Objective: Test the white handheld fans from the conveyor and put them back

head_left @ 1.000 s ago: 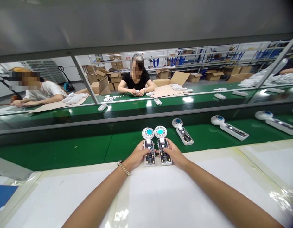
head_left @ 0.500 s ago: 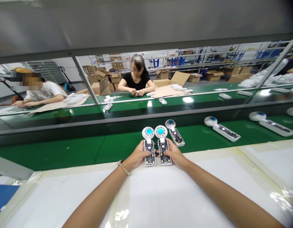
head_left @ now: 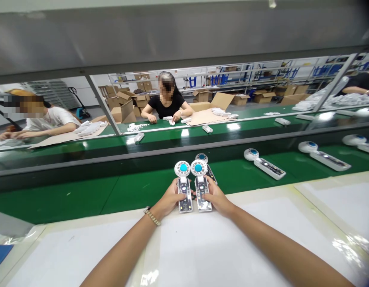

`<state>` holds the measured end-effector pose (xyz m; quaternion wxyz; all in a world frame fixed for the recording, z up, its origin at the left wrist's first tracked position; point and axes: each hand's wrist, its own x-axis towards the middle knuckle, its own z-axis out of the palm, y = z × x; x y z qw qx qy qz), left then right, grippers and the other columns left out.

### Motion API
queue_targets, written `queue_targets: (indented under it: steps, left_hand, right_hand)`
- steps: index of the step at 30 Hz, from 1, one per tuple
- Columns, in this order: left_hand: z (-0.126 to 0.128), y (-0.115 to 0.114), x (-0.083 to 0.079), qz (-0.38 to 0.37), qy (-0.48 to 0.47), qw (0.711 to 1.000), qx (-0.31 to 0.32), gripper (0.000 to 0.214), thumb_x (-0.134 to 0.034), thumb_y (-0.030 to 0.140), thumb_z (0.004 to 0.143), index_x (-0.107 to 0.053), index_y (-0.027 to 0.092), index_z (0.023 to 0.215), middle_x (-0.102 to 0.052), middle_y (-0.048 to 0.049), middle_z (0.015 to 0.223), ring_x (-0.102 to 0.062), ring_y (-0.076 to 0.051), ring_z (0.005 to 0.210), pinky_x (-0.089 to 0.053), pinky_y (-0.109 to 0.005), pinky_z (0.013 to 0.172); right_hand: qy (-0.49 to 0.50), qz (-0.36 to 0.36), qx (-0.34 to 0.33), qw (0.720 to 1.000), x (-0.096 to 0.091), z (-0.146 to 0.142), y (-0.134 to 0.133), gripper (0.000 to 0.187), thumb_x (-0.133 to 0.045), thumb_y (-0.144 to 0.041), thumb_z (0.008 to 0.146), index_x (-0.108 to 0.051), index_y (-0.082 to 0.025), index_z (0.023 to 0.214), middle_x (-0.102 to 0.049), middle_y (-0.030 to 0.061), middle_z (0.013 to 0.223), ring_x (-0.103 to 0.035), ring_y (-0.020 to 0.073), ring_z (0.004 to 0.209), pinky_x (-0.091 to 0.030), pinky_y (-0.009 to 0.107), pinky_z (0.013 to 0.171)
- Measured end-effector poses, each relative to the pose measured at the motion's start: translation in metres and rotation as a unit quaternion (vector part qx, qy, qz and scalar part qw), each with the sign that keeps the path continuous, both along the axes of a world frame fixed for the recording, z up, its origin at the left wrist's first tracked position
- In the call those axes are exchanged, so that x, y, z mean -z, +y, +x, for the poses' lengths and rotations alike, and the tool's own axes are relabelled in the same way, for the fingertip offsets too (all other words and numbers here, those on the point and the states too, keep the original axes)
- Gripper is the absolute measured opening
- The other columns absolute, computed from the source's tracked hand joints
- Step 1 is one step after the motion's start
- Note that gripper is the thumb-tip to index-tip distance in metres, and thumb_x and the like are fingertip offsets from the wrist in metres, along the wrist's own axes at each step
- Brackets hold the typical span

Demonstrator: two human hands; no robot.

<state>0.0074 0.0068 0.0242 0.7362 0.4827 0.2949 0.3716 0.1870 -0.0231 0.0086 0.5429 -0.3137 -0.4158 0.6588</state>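
Two matching white handheld devices are held upright side by side, each with a round, blue-centred head and a rectangular body showing a dark circuit board. My left hand (head_left: 168,198) grips the left device (head_left: 184,202), thumb lying across the board. The right device (head_left: 204,205) is in my right hand (head_left: 219,196), its thumb also on the front. Their round heads nearly touch. Partly hidden behind the right device and hand, a third device (head_left: 201,157) lies on the green conveyor belt (head_left: 82,195).
More devices lie along the belt to the right, the nearest device (head_left: 269,169) at an angle. A white-covered worktable (head_left: 202,247) is under my forearms. Beyond a metal rail (head_left: 142,150), a co-worker (head_left: 166,103) sits at another green belt with white housings (head_left: 220,112) on cardboard.
The devices on the belt have shifted left, and the closest is now mostly behind my right hand. My hands keep their hold. The co-worker opposite has moved their hands apart.
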Motion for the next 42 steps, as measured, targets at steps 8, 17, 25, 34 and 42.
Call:
queue_targets:
  steps: [8,17,25,34,42]
  left_hand:
    - [-0.001,0.000,-0.002,0.010,0.003,1.000,-0.004,0.057,-0.073,0.014,0.061,-0.044,0.016,0.110,-0.063,-0.0088,0.091,-0.063,-0.022,0.083,-0.047,-0.037,0.078]
    - [0.000,-0.001,-0.001,0.016,-0.001,1.000,-0.008,0.057,-0.075,0.014,0.059,-0.046,0.019,0.108,-0.058,-0.0107,0.110,-0.062,-0.023,0.090,-0.047,-0.039,0.082]
    - [0.000,0.003,-0.005,-0.041,-0.069,0.995,-0.057,0.047,-0.068,0.042,0.068,-0.053,0.017,0.104,-0.065,-0.0082,0.092,-0.062,-0.021,0.079,-0.050,-0.036,0.074]
    - [-0.036,0.043,-0.007,0.000,0.070,0.936,-0.346,0.041,-0.064,0.052,0.066,-0.053,0.015,0.080,-0.060,-0.0016,0.065,-0.059,-0.014,0.054,-0.050,-0.027,0.054]
    - [-0.076,0.064,0.001,0.133,0.247,0.794,-0.539,0.073,-0.070,0.026,0.063,-0.032,0.011,0.124,-0.037,-0.0208,0.134,-0.034,-0.031,0.126,-0.026,-0.047,0.103]
  right_hand:
    - [-0.010,0.009,-0.006,1.000,0.001,0.001,0.000,0.071,-0.065,-0.017,0.058,-0.032,-0.026,0.119,-0.061,0.0042,0.098,-0.062,0.0223,0.086,-0.048,0.037,0.076]
    - [-0.004,0.006,0.017,1.000,0.004,0.000,0.002,0.071,-0.068,-0.019,0.057,-0.034,-0.027,0.118,-0.057,0.0061,0.108,-0.057,0.0257,0.100,-0.049,0.039,0.077]
    - [0.037,-0.082,-0.029,0.996,-0.005,0.005,0.002,0.040,-0.064,-0.043,0.067,-0.051,-0.022,0.099,-0.065,0.0057,0.094,-0.064,0.0206,0.075,-0.052,0.034,0.065]
    - [-0.024,-0.134,-0.008,0.991,0.001,0.032,0.027,0.065,-0.029,-0.076,0.072,-0.055,-0.017,0.067,-0.063,0.0083,0.056,-0.059,0.0177,0.049,-0.043,0.026,0.044]
    - [-0.254,0.079,0.196,0.944,0.018,0.047,0.053,0.054,-0.073,-0.038,0.060,-0.053,-0.020,0.106,-0.062,0.0062,0.103,-0.057,0.0235,0.096,-0.041,0.040,0.089]
